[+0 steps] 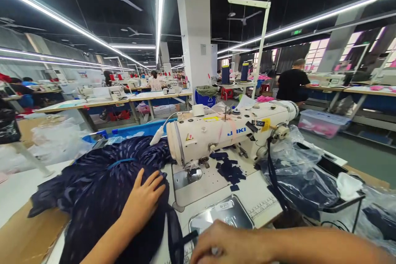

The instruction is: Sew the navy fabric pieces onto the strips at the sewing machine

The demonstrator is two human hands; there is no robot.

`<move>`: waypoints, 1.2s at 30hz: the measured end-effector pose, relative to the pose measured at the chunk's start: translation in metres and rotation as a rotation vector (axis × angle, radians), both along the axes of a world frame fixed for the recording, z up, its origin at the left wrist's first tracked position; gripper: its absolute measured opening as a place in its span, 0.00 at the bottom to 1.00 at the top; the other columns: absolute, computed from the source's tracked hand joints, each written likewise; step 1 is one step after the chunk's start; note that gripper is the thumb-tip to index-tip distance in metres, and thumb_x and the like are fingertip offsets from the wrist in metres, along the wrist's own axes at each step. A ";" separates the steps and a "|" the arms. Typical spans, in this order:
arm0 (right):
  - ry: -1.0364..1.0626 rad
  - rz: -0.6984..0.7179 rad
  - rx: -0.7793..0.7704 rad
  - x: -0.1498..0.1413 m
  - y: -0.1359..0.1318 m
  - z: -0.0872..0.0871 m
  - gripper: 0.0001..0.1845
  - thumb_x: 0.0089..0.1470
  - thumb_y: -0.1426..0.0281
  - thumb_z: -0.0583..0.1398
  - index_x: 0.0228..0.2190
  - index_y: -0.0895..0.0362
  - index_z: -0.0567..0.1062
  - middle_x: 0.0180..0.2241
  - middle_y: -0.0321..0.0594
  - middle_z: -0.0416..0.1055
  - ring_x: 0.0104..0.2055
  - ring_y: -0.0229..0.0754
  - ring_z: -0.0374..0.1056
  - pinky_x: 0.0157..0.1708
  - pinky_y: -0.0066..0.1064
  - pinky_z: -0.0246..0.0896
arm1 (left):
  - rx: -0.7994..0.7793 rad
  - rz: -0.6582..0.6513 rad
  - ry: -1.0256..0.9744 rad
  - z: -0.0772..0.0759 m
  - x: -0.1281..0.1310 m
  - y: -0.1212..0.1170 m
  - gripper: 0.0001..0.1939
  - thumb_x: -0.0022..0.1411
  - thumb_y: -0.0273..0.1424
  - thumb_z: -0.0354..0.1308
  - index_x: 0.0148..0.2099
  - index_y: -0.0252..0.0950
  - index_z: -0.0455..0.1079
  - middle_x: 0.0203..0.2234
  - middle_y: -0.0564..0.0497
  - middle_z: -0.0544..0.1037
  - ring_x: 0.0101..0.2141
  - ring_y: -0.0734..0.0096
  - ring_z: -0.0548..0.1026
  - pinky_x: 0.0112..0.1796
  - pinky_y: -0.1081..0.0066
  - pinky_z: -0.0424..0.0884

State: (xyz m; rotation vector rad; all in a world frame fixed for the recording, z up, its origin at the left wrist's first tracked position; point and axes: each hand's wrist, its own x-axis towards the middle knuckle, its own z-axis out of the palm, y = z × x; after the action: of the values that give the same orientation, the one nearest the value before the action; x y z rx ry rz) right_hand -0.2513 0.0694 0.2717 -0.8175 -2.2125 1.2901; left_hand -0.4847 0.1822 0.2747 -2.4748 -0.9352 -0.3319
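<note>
Presently: Left Hand Flat on Navy Bundle, Right Hand Curled at Tray

The left hand (147,193) lies palm down on a large navy fabric bundle (102,198), fingers extended and spread; it is not clenched. The bundle sits left of the sewing machine (213,132), gathered near its top by a blue tie (122,162). Its lower left side lies next to brown cardboard (23,235).

The right hand (218,241) is at the bottom edge of the view, fingers bent, covering the near part of a shallow metal tray (239,213). A small shiny spot shows between its fingers. A dark strap (175,235) hangs beside the bundle, with one end reaching close to these fingers; whether the right hand grips it, or anything else, cannot be told.

Small navy pieces (231,172) are scattered on the machine bed, some beneath the machine arm. Ruler markings (263,208) run along the table right of the tray. Further right, clear plastic bags (306,181) contain dark fabric. Two thread spools (225,75) stand behind the machine. A co-worker in a black top (291,82) sits at another station, facing away, near a clear storage bin (323,123).
</note>
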 end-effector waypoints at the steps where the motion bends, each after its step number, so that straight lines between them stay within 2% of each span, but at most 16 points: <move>1: -0.054 -0.134 0.122 0.016 0.006 0.001 0.10 0.53 0.74 0.55 0.33 0.60 0.77 0.30 0.38 0.72 0.32 0.36 0.66 0.35 0.23 0.58 | 0.030 -0.052 -0.040 -0.008 0.000 -0.005 0.22 0.44 0.13 0.46 0.34 0.37 0.74 0.41 0.43 0.75 0.47 0.53 0.69 0.53 0.45 0.51; 4: -0.362 -0.444 0.435 0.056 0.036 -0.002 0.10 0.53 0.76 0.54 0.30 0.60 0.76 0.30 0.41 0.72 0.32 0.39 0.65 0.33 0.28 0.58 | -0.003 -0.151 -0.150 -0.021 0.008 -0.025 0.19 0.42 0.12 0.44 0.26 0.38 0.70 0.33 0.50 0.76 0.38 0.63 0.73 0.51 0.56 0.58; 6: -0.594 -0.524 0.620 0.074 0.060 -0.008 0.09 0.53 0.76 0.54 0.30 0.59 0.75 0.31 0.43 0.71 0.35 0.43 0.64 0.36 0.33 0.56 | -0.148 -0.180 -0.175 -0.014 0.017 -0.038 0.15 0.45 0.15 0.46 0.25 0.38 0.68 0.27 0.53 0.75 0.31 0.67 0.72 0.44 0.62 0.64; 9: -0.805 -0.522 0.786 0.083 0.088 -0.017 0.09 0.53 0.77 0.54 0.27 0.59 0.74 0.31 0.44 0.71 0.38 0.46 0.62 0.38 0.38 0.54 | -0.447 -0.114 -0.140 0.013 0.035 -0.051 0.08 0.55 0.25 0.49 0.25 0.37 0.65 0.24 0.52 0.72 0.29 0.67 0.70 0.32 0.69 0.64; 11: -0.870 -0.505 0.861 0.081 0.096 -0.025 0.10 0.52 0.78 0.54 0.25 0.60 0.73 0.29 0.45 0.71 0.37 0.48 0.62 0.39 0.40 0.53 | -0.590 -0.031 -0.170 0.029 0.048 -0.052 0.10 0.59 0.30 0.49 0.25 0.36 0.62 0.24 0.51 0.71 0.28 0.68 0.69 0.30 0.71 0.62; 13: -0.895 -0.499 0.921 0.075 0.099 -0.033 0.10 0.48 0.81 0.55 0.22 0.60 0.73 0.27 0.47 0.70 0.36 0.48 0.62 0.41 0.42 0.52 | -0.697 0.035 -0.255 0.035 0.064 -0.046 0.11 0.59 0.31 0.48 0.24 0.36 0.58 0.22 0.52 0.68 0.26 0.70 0.66 0.28 0.72 0.59; 15: -0.892 -0.502 0.970 0.072 0.099 -0.041 0.09 0.45 0.82 0.56 0.21 0.60 0.73 0.26 0.49 0.69 0.36 0.49 0.62 0.42 0.43 0.51 | -0.753 0.108 -0.355 0.028 0.083 -0.034 0.14 0.58 0.31 0.48 0.21 0.36 0.53 0.17 0.55 0.62 0.22 0.73 0.61 0.25 0.72 0.54; 19: -0.829 -0.543 1.043 0.075 0.101 -0.049 0.11 0.44 0.84 0.55 0.20 0.59 0.71 0.24 0.46 0.68 0.34 0.48 0.63 0.42 0.42 0.51 | -0.904 0.244 -0.603 -0.010 0.115 -0.007 0.16 0.56 0.27 0.47 0.18 0.37 0.48 0.13 0.58 0.51 0.18 0.76 0.54 0.22 0.72 0.49; 21: -0.772 -0.590 1.034 0.078 0.103 -0.046 0.12 0.47 0.83 0.53 0.21 0.59 0.71 0.25 0.45 0.68 0.33 0.47 0.63 0.39 0.40 0.52 | -0.923 0.270 -0.652 -0.026 0.122 0.000 0.16 0.55 0.25 0.46 0.18 0.37 0.47 0.14 0.58 0.49 0.18 0.77 0.54 0.21 0.74 0.50; 23: -0.697 -0.615 0.967 0.076 0.104 -0.041 0.13 0.50 0.83 0.50 0.25 0.58 0.71 0.27 0.43 0.68 0.32 0.45 0.63 0.35 0.36 0.53 | -0.894 0.285 -0.686 -0.037 0.120 0.001 0.15 0.53 0.23 0.45 0.18 0.37 0.47 0.15 0.58 0.50 0.19 0.76 0.56 0.22 0.75 0.53; 25: -0.629 -0.548 0.848 0.068 0.105 -0.038 0.14 0.52 0.83 0.48 0.28 0.58 0.70 0.28 0.40 0.69 0.31 0.42 0.63 0.33 0.33 0.53 | -0.833 0.287 -0.712 -0.042 0.113 -0.001 0.13 0.50 0.19 0.45 0.19 0.36 0.49 0.17 0.57 0.56 0.23 0.74 0.62 0.26 0.74 0.58; 27: -0.602 -0.420 0.753 0.056 0.106 -0.038 0.14 0.53 0.82 0.48 0.28 0.57 0.70 0.28 0.38 0.69 0.29 0.40 0.64 0.32 0.31 0.54 | -0.706 0.237 -0.640 -0.044 0.104 -0.003 0.10 0.46 0.16 0.46 0.20 0.35 0.53 0.23 0.53 0.64 0.30 0.69 0.66 0.32 0.72 0.62; 30: -0.596 -0.335 0.804 0.040 0.110 -0.046 0.12 0.55 0.79 0.49 0.30 0.58 0.71 0.32 0.42 0.70 0.34 0.42 0.65 0.37 0.34 0.55 | -0.564 0.128 -0.446 -0.044 0.094 -0.003 0.10 0.44 0.15 0.47 0.21 0.35 0.59 0.29 0.47 0.70 0.35 0.63 0.67 0.36 0.67 0.65; 33: -0.558 -0.407 0.865 0.036 0.115 -0.052 0.10 0.54 0.78 0.52 0.36 0.59 0.71 0.36 0.46 0.70 0.39 0.46 0.65 0.41 0.38 0.56 | -0.590 0.107 -0.403 -0.044 0.088 -0.005 0.11 0.43 0.14 0.47 0.27 0.33 0.64 0.29 0.46 0.72 0.35 0.62 0.68 0.37 0.66 0.67; 36: -0.536 -0.527 0.820 0.043 0.117 -0.053 0.10 0.51 0.77 0.56 0.38 0.62 0.71 0.38 0.48 0.69 0.41 0.48 0.64 0.40 0.38 0.58 | -0.580 0.014 -0.369 -0.045 0.083 -0.013 0.15 0.48 0.16 0.47 0.37 0.31 0.67 0.35 0.43 0.73 0.40 0.60 0.69 0.42 0.62 0.67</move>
State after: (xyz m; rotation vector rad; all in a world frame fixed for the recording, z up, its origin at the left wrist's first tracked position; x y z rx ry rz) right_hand -0.2082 0.1865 0.2188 -1.3387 -2.3406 -0.1284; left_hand -0.4021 0.1690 0.2299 -2.9867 -1.3539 -0.5975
